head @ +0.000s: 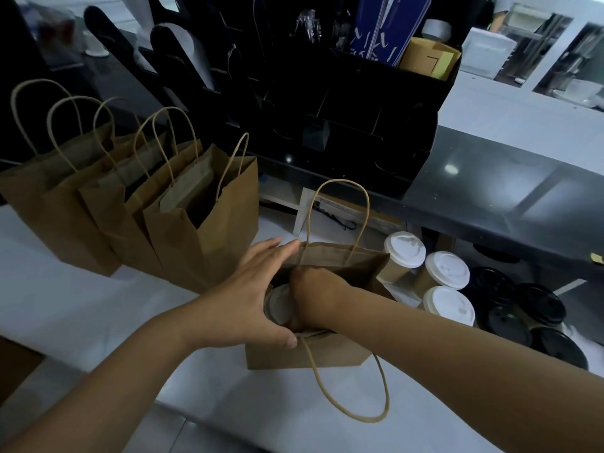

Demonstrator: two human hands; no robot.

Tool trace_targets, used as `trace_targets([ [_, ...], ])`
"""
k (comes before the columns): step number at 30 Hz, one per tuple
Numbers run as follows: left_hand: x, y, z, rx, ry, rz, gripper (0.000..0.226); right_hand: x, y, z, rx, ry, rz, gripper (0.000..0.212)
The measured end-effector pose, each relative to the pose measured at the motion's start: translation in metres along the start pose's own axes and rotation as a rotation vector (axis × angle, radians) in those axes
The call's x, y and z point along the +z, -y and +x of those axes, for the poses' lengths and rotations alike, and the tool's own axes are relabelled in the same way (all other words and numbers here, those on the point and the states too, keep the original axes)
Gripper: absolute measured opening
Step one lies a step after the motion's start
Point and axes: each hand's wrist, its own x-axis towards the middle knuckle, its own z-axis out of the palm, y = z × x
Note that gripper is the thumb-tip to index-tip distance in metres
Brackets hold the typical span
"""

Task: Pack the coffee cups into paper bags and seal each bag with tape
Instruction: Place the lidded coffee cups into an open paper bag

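Note:
A brown paper bag [327, 356] stands open on the white counter in front of me. Inside it shows the white lid of a coffee cup [277, 304]. My left hand [251, 295] spans the bag's left side, straight fingers against the far rim and thumb on the near rim. My right hand [312, 291] reaches down into the bag and curls round the cup's right side; its fingertips are hidden. Three more white-lidded coffee cups [446, 270] stand just right of the bag. No tape is visible.
Several open brown paper bags [202, 230] with handles stand in a row at the left. A black organizer rack [343, 125] rises behind them. Cups with black lids [523, 310] crowd the right, under a dark counter ledge [490, 197].

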Motion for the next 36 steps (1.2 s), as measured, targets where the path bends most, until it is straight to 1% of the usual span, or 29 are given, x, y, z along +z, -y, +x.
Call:
trace_targets([
  [9,0.000,0.000,0.000,0.000,-0.006,0.003,0.120,0.001,0.003,0.002,0.008,0.033,0.003,0.066],
  [16,0.000,-0.001,0.001,-0.010,-0.008,-0.004,0.117,0.004,-0.008,-0.004,0.040,0.039,0.058,0.048],
  [18,-0.001,-0.003,0.003,-0.010,0.001,0.007,0.116,0.001,-0.017,-0.017,0.020,-0.057,0.102,0.046],
  [21,-0.002,-0.005,0.008,-0.012,0.019,0.008,0.112,-0.006,-0.040,-0.046,0.044,-0.341,0.166,0.036],
  [25,-0.004,-0.007,0.014,-0.002,0.034,0.020,0.108,-0.005,-0.080,-0.079,0.120,-0.697,0.508,0.011],
  [27,-0.005,-0.007,0.017,0.008,0.045,0.026,0.107,0.008,-0.105,-0.082,0.202,-0.855,0.603,0.012],
  [28,-0.005,-0.007,0.019,0.013,0.053,0.035,0.105,0.016,-0.117,-0.081,0.251,-0.893,0.614,0.012],
  [30,-0.004,-0.008,0.023,0.016,0.055,0.049,0.100,0.030,-0.142,-0.074,0.333,-0.879,0.607,0.010],
  [31,-0.003,-0.008,0.025,0.016,0.054,0.050,0.098,0.036,-0.154,-0.070,0.362,-0.838,0.600,0.004],
  [32,-0.003,-0.008,0.028,0.017,0.048,0.051,0.097,0.040,-0.164,-0.065,0.394,-0.785,0.585,0.007],
  [34,-0.001,-0.010,0.032,0.022,0.033,0.043,0.094,0.046,-0.181,-0.054,0.439,-0.683,0.523,0.027],
  [36,0.002,-0.012,0.037,0.026,0.006,0.018,0.087,0.047,-0.194,-0.045,0.450,-0.609,0.443,0.043],
])
